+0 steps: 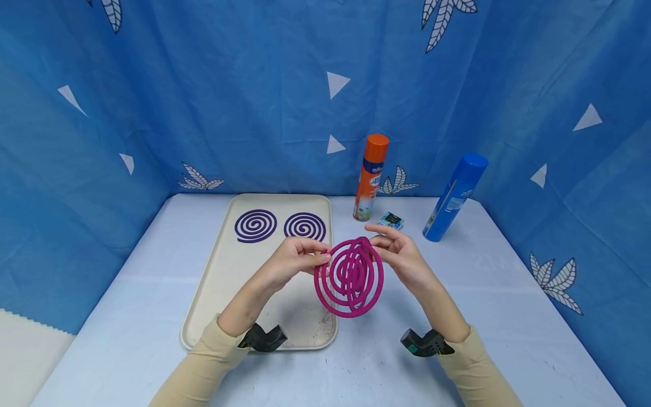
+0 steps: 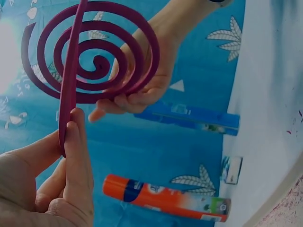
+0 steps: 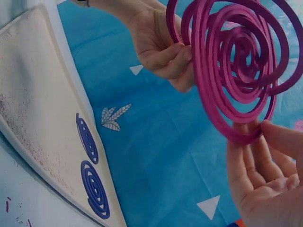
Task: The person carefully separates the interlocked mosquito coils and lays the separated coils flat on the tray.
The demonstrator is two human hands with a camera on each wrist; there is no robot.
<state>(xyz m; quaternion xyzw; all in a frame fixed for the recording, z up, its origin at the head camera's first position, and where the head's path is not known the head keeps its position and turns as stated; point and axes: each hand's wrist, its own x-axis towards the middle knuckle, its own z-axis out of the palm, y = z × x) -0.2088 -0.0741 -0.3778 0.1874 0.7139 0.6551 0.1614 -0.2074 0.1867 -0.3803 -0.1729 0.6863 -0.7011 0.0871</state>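
Observation:
Two magenta mosquito coils are held up above the table, crossing and overlapping each other. My left hand (image 1: 291, 261) pinches one coil (image 2: 69, 90) at its edge between thumb and fingers; it appears edge-on in the left wrist view. My right hand (image 1: 403, 259) pinches the other coil (image 3: 211, 111) by its rim, the thumb on one side and fingers on the other. Whether the two spirals are still interlocked or only overlap, I cannot tell. Two purple mosquito coils (image 1: 256, 210) lie flat side by side at the far end of a cream tray (image 1: 213, 299).
An orange spray can (image 1: 367, 183) stands upright at the back, with a small patterned box (image 1: 391, 219) beside it. Further right stands a blue spray can (image 1: 454, 198). Blue patterned cloth (image 1: 285, 102) encloses the white table (image 1: 458, 282). Dark crumbs dot the tray's near corner.

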